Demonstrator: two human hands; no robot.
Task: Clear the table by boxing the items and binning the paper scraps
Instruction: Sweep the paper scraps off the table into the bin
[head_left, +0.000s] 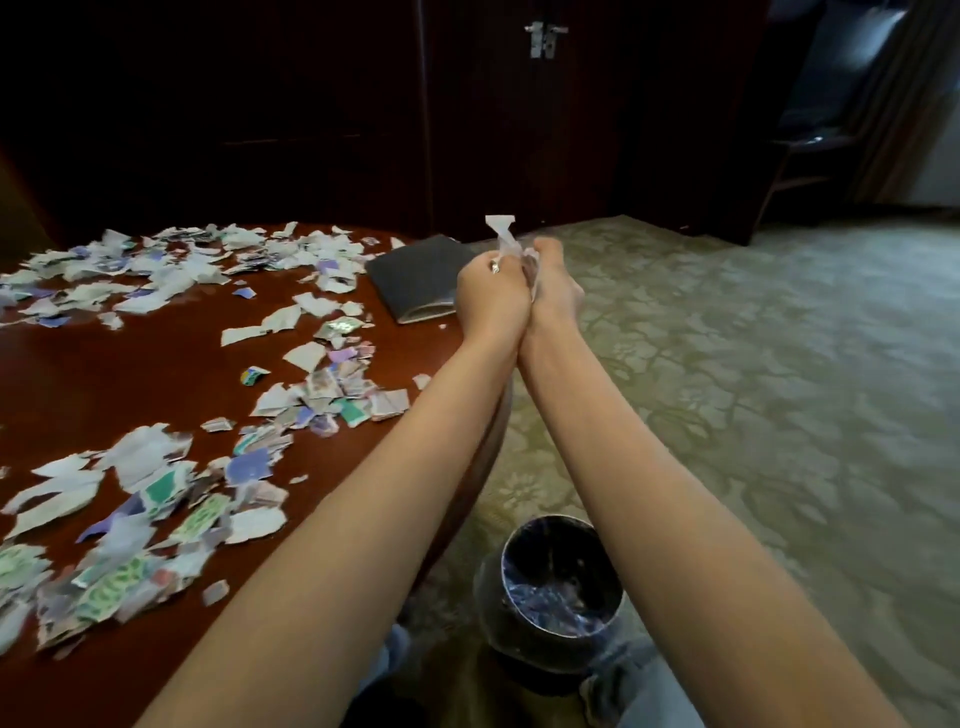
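My left hand (491, 293) and my right hand (553, 283) are pressed together at arm's length, past the table's right edge, and both grip a bunch of paper scraps (505, 234) that sticks up white between them. Several torn white, purple and green scraps (156, 499) lie spread over the red-brown table (156, 374). A dark flat box (418, 280) sits at the table's far right, just left of my left hand. Below my right forearm, a round bin (558, 577) lined with a dark bag stands on the floor.
Patterned green carpet (753, 389) covers the floor to the right. Dark wooden doors with a metal latch (543, 36) stand behind the table. A dark chair (810, 145) is at the far right.
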